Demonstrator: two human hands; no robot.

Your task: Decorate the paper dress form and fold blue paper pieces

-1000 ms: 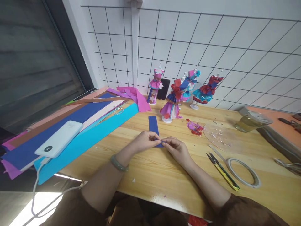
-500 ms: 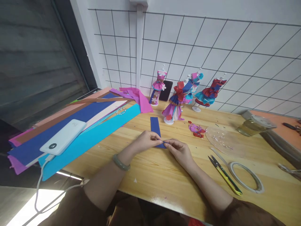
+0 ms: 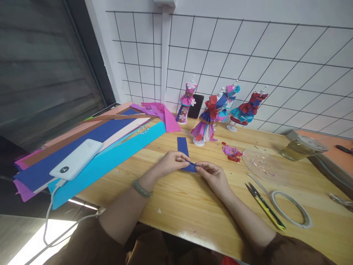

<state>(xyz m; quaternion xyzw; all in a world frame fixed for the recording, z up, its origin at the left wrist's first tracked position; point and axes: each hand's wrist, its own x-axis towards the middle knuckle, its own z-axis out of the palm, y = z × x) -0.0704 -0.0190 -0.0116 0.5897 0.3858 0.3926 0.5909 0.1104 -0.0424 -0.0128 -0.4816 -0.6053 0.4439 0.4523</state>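
Between my two hands a thin, dark blue piece of crepe paper (image 3: 192, 164) is stretched. My left hand (image 3: 173, 162), with a green bangle at the wrist, pinches its left end between thumb and fingers. The other end is pinched by my right hand (image 3: 214, 177). Beneath and behind the fingers, a flat blue crepe paper strip (image 3: 182, 145) lies on the wooden table (image 3: 176, 206); the hands partly cover its near end. Whether the pinched piece joins that strip I cannot tell.
At left, a white power bank (image 3: 78, 158) with a cable lies on coloured crepe strips (image 3: 116, 162). Several dressed mini mannequins (image 3: 205, 125) stand by the wall. At right are yellow-handled snips (image 3: 266, 208), a tape roll (image 3: 292, 208), a clear plate (image 3: 260, 167) and a cup (image 3: 302, 149).
My hands have drawn slightly apart, so more of the thin blue piece shows between the fingertips. The whole view has shifted a little; the other things stay in place.
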